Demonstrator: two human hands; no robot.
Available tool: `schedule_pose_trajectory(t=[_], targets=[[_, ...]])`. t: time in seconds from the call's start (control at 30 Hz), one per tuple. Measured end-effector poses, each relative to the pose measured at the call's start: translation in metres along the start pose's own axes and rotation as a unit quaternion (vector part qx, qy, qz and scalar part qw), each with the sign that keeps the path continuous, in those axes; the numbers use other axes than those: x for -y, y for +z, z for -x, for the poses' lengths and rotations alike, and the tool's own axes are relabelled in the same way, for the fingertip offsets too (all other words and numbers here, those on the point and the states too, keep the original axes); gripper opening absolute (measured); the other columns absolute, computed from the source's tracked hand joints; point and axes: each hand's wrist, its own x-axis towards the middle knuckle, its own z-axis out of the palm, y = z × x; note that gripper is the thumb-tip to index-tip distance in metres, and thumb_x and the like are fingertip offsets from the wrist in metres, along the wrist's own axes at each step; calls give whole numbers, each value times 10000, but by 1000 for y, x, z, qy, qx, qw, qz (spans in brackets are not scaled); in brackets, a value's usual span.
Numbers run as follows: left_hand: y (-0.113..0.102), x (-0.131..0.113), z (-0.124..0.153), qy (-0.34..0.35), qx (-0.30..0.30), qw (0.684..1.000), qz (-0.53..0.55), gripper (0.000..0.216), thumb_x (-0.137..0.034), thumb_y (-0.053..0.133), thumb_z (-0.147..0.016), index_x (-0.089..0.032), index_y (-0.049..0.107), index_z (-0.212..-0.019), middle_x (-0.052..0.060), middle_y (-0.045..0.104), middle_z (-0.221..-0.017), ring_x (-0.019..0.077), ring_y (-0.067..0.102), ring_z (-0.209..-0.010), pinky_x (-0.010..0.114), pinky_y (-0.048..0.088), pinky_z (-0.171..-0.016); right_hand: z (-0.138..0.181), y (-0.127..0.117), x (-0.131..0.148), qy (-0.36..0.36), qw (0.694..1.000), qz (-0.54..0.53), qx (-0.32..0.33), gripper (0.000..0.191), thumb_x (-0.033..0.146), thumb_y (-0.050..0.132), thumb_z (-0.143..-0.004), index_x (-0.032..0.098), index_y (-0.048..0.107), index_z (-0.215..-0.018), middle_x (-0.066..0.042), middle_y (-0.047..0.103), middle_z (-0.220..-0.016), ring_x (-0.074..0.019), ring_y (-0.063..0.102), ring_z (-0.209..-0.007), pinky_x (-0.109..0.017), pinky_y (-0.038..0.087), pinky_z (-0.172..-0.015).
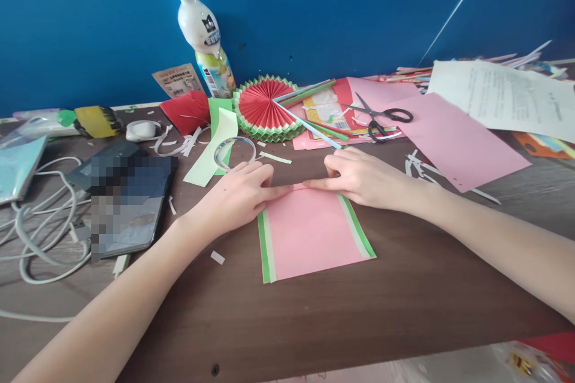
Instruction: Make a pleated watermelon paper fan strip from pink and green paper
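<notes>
A sheet of pink paper (309, 233) lies on the brown table, with dark green and pale green strips along its left and right sides. Its far edge looks turned over in a narrow fold. My left hand (240, 194) grips the far left part of that edge, index finger stretched along it and the other fingers curled. From the right, my right hand (354, 176) pinches the same edge, its index fingertip close to the left one. Just beyond my left hand rests a roll of tape (217, 154). Both thumbs are partly hidden.
A red and green pleated paper fan (258, 109) and a bottle (200, 36) stand near the blue wall. Scissors (380, 114) lie at the back right by pink sheets (467, 143). A phone (139, 209), white cables (67, 179) and paper scraps (218, 258) are on the left.
</notes>
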Motion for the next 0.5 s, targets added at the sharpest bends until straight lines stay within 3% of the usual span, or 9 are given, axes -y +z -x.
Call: schedule_pose_trajectory(t=[0.3,0.5], targets=[[-2,-1,0,8,11,1000,-29,452,-90,423,-844,-344,568,-1189,15,433,-701,153,393,-653,286,294,-609,-1,-1,1,2,1000,-1,-6,413,137,307,-926,302,606,-1158,-32,430,-724,-148,301,-642,-293,261,-623],[-7,-3,-1,18,31,999,-19,428,-74,398,-856,-285,565,-1189,5,466,-666,150,433,-645,294,286,-607,-1,-4,4,-5,1000,3,6,498,20,301,-865,270,583,-1191,-32,461,-712,-155,335,-653,-303,290,-665]])
